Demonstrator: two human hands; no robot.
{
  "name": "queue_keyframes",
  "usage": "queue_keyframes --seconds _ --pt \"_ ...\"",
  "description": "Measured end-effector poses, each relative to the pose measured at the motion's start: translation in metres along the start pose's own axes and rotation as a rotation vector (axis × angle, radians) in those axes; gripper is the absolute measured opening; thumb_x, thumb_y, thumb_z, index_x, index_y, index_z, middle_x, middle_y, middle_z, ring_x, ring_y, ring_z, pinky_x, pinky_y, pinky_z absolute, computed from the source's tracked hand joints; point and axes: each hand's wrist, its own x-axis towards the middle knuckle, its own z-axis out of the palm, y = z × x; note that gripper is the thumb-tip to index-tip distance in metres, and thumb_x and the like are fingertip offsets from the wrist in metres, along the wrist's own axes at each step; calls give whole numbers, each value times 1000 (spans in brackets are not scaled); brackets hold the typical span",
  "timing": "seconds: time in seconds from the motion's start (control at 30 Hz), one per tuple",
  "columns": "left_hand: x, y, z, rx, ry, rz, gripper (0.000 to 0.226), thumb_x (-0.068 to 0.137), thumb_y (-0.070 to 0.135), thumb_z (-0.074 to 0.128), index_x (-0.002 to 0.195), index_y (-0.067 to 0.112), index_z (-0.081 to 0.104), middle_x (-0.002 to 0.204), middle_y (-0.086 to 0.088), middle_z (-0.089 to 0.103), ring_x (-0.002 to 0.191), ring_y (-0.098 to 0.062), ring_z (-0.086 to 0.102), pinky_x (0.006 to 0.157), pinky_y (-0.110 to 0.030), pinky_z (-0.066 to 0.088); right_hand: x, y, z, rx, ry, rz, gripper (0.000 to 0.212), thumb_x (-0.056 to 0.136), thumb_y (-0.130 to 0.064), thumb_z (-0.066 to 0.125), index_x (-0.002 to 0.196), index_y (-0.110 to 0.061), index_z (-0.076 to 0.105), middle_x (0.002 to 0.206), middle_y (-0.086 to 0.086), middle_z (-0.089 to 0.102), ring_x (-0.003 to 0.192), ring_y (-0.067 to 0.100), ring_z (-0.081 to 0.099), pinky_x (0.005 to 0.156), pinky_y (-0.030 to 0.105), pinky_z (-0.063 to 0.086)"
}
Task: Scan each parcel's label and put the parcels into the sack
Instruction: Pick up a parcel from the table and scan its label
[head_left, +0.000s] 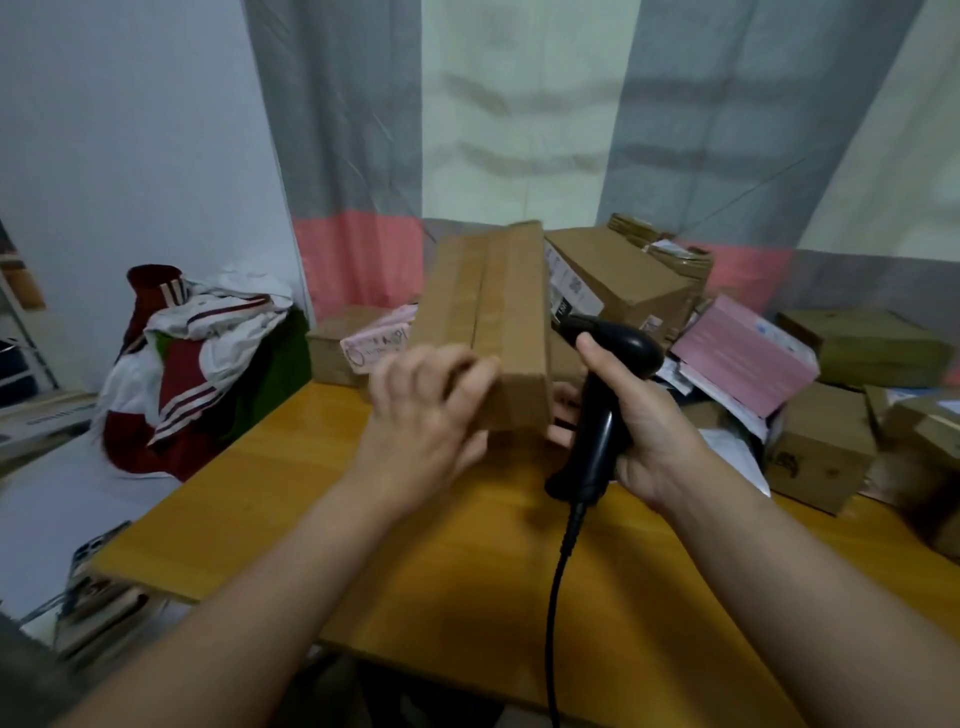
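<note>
two arms show, both bare. the left forearm (260, 597) is uncovered from the bottom edge of the picture up to the wrist, and so is the right forearm (810, 587), which looks broader toward the lower corner. the left hand (426, 410) is bare, its fingers smeared by blur so that nails and knuckles cannot be made out. the right hand (649, 415) is bare as well, its outline sharper
</note>
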Motion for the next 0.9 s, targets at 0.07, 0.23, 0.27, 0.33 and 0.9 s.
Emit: queue_keyframes --seconds 0.07,0.23,0.27,0.33,0.9 --pt "-15 30 -4 -20 -22 37 83 56 27 87 123 17 41 117 -8 36 104 -29 38 89 -45 27 -17 -1 -8 -90 -11 -39 63 64 -42 83 111 -4 67 95 17 67 84 30 70 60 36 56" --pt "-34 79 -13 -81 -87 71 70 69 31 77 128 18 40 121 -6 37 106 -28 38 91 -45 27 -59 9 -43 -302 67 -108 47 62 -43 87 93 -12 71 78 5 70 73 27 69 63 38 57" --pt "-35 87 -14 -88 -102 105 65 74 34 70 129 18 40 121 -6 37 107 -28 38 92 -44 27 -67 11 -51 -301 95 -105 42 64 -39 87 94 -14 73 83 9 74 79 30 71 71 43 58" --pt "-36 104 -16 -125 -142 156 59 81 42 60 131 19 39 123 -6 38 110 -26 40 95 -44 29 -85 13 -67 -276 157 -100 35 69 -31 84 97 -14 73 92 14 74 86 30 71 76 46 58" --pt "-37 189 -46 -738 -455 -930 79 71 37 80 134 25 34 120 9 41 110 -9 40 90 -27 37 -184 39 -166 -185 402 -251 22 83 -17 72 104 -19 66 96 3 72 85 14 71 70 28 60"
